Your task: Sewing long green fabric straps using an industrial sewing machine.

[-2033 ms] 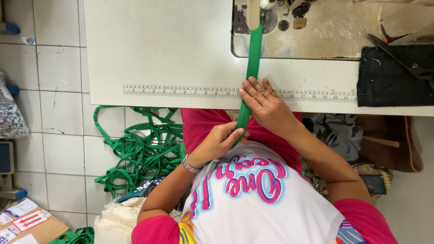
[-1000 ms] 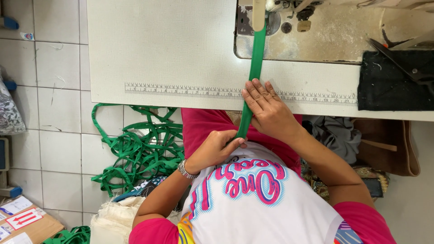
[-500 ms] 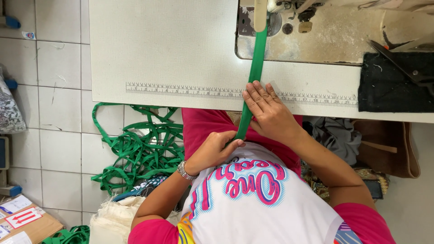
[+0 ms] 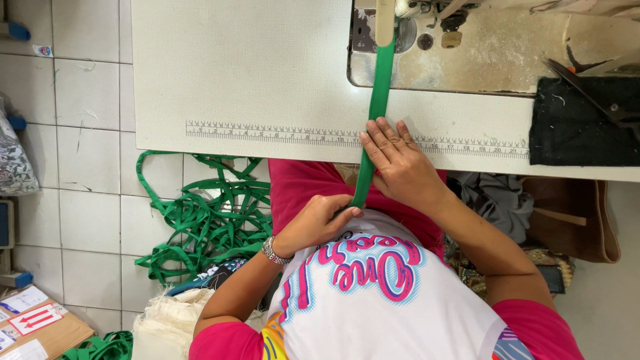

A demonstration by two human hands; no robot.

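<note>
Feeding step: left hand (image 4: 319,223) pinches the green strap (image 4: 377,100) taut, right hand (image 4: 399,163) flat on it at the bench (image 4: 253,80) edge; next it seems to need steady guiding toward the sewing machine (image 4: 467,40).

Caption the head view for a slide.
Both hands, left hand and right hand, guide a green strap into a sewing machine.

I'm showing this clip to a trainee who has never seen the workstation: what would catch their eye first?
The bright green strap running from the sewing machine down over the white table's edge stands out most. The right hand presses it flat by the printed ruler strip, while the left hand pinches it lower down, near the lap. On the tiled floor to the left lies a tangled green strap pile.
</note>
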